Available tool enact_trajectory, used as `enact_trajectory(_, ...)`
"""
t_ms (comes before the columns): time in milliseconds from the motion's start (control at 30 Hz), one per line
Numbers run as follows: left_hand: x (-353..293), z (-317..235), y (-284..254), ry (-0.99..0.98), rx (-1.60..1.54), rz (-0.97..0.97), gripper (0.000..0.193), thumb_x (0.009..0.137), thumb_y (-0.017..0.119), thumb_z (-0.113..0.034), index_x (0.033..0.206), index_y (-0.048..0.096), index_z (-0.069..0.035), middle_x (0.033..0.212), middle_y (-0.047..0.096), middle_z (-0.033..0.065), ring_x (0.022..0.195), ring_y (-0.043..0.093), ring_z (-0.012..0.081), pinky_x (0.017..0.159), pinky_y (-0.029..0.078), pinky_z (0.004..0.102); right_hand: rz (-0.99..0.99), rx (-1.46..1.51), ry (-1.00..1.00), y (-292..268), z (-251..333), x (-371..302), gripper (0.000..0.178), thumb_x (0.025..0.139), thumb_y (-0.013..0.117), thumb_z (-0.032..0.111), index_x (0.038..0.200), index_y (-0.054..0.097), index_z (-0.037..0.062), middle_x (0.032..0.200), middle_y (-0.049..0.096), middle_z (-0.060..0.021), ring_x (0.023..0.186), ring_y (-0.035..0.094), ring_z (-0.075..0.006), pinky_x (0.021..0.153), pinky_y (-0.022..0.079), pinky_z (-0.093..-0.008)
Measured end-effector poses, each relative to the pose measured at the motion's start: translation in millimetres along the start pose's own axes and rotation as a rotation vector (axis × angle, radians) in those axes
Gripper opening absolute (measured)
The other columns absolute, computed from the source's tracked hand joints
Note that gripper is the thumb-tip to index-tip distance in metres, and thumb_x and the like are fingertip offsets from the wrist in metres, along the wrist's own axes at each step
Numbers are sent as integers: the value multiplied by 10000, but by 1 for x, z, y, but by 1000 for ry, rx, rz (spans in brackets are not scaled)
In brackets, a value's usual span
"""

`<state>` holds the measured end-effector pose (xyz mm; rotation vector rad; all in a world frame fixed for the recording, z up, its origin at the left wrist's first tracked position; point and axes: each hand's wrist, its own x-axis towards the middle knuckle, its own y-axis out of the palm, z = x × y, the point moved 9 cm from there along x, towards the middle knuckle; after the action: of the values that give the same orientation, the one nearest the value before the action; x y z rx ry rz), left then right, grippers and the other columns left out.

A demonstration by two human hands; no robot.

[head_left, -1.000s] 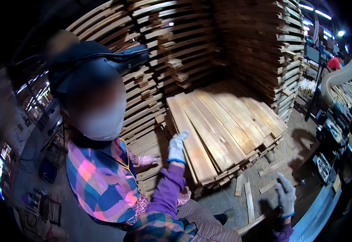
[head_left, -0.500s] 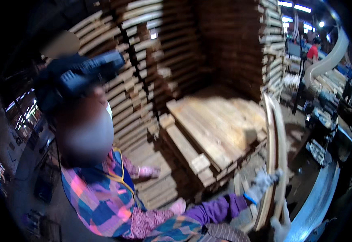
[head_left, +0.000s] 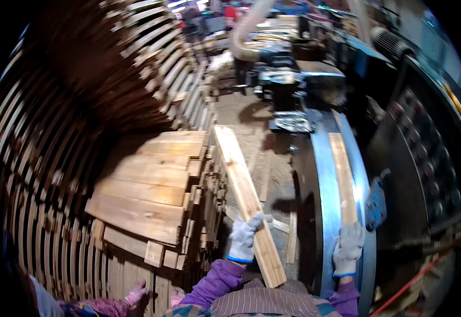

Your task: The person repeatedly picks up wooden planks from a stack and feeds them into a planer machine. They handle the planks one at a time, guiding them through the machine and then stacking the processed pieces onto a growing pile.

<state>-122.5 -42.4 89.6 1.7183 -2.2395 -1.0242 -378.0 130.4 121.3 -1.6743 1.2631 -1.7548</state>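
Though apart, board [head_left: 239, 174] in left hand [head_left: 243, 239], strip [head_left: 342, 177] against right hand [head_left: 348, 249].

Between the board [head_left: 236, 174] in the left hand [head_left: 245, 238] and the metal table [head_left: 323, 179], a gap over the floor [head_left: 236, 108] leaves room for a hand to pass above the loose wood strips [head_left: 292, 238]. Left of that board, the pile of planks [head_left: 140, 195] blocks low sideways movement, with a co-worker's hand [head_left: 137, 292] near its lower edge. Forward along the table, the right hand [head_left: 349, 248] has a lane over the narrow strip [head_left: 343, 177] up to the machine [head_left: 323, 82], while a dark panel [head_left: 426, 148] bounds the right side.
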Motion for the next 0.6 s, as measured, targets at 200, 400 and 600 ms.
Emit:
enact_trajectory(200, 24, 13, 16, -35, 45, 157, 385, 920, 657, -185, 1234, 523, -8, 998, 680, 155, 864, 685, 218, 721, 599, 342, 102, -467, -76, 258, -170, 73, 273, 955, 486, 199, 1176, 605, 90, 1108, 614, -55, 900, 592, -204, 738, 480, -385)
enact_trajectory(400, 66, 50, 1, 26, 90, 64, 348, 916, 635, -169, 1219, 553, -18, 1029, 678, 152, 918, 667, 221, 780, 570, 342, 355, 936, 157, 251, -42, 144, 460, 991, 548, 200, 1414, 485, 29, 1364, 569, -106, 1145, 583, -233, 1013, 439, -343)
enact_trajectory(600, 100, 90, 51, 80, 185, 225, 319, 912, 614, -154, 1203, 583, -27, 1060, 676, 149, 972, 650, 224, 839, 541, 341, 469, 1128, -151, -19, 108, 32, 979, 741, 828, 444, 1462, 377, -41, 1501, 389, -256, 1381, 410, -371, 1114, 356, -418)
